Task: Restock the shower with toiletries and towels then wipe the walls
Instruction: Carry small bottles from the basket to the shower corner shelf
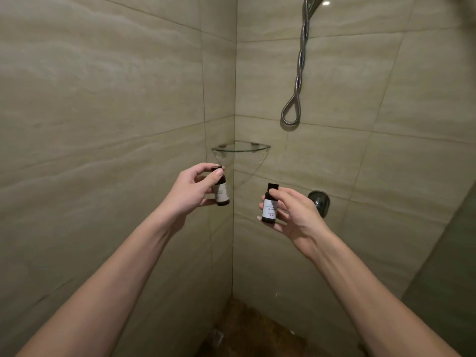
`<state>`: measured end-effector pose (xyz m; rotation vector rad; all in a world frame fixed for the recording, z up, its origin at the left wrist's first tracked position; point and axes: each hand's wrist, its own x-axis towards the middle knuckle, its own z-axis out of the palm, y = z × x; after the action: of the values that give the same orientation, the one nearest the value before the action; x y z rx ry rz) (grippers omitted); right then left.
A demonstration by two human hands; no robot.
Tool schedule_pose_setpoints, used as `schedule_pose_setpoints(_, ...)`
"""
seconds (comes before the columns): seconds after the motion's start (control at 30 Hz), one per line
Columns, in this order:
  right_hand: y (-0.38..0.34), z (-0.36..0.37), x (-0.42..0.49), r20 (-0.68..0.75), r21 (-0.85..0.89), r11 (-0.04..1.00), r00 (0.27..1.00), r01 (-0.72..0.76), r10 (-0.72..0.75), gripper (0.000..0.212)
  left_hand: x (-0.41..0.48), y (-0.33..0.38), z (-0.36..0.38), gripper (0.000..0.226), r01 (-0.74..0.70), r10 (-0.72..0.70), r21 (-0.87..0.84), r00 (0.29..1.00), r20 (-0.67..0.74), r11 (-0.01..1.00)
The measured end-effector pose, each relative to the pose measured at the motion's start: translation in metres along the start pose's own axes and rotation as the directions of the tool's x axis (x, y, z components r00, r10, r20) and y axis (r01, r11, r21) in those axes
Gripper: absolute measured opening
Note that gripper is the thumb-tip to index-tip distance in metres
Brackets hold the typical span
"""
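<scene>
My left hand [192, 188] pinches a small dark bottle with a white label [222, 193], thumb near its black cap, held upright just below the glass corner shelf [240, 148]. My right hand [293, 212] grips a second dark bottle with a white label [269, 207], a little lower and to the right. Nothing stands on the shelf, which is fixed in the corner where the two beige tiled walls [116, 112] meet. No towels are in view.
A metal shower hose [296, 81] hangs looped on the right wall above the shelf. A dark round tap handle [319, 200] sticks out of that wall behind my right hand. Dark brown shower floor [247, 328] shows at the bottom.
</scene>
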<state>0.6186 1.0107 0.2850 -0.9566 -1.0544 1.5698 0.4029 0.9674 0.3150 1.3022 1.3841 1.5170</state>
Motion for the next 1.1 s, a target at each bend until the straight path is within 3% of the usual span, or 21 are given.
schedule_pose_setpoints(0.4, -0.018, 0.009, 0.218, 0.028, -0.099, 0.993, 0.997, 0.071, -0.069, 0.022, 0.209, -0.052, 0.000, 0.024, -0.037, 0.041, 0.039, 0.996, -0.085, 0.999)
schedule_pose_setpoints(0.5, -0.021, 0.020, 0.263, 0.024, -0.139, 0.986, 0.995, 0.096, -0.094, 0.027, 0.257, -0.061, -0.001, 0.024, -0.060, 0.064, 0.060, 0.996, -0.066, 0.996)
schedule_pose_setpoints(0.9, -0.017, 0.046, 0.425, -0.178, -0.202, 0.956, 0.952, 0.213, -0.250, 0.014, 0.432, -0.107, 0.014, 0.026, -0.095, 0.088, 0.129, 0.994, 0.058, 0.987)
schedule_pose_setpoints(1.1, -0.023, 0.051, 0.479, -0.183, -0.251, 0.931, 0.931, 0.266, -0.315, 0.011, 0.487, -0.127, 0.034, 0.017, -0.127, 0.110, 0.200, 0.989, 0.094, 0.971)
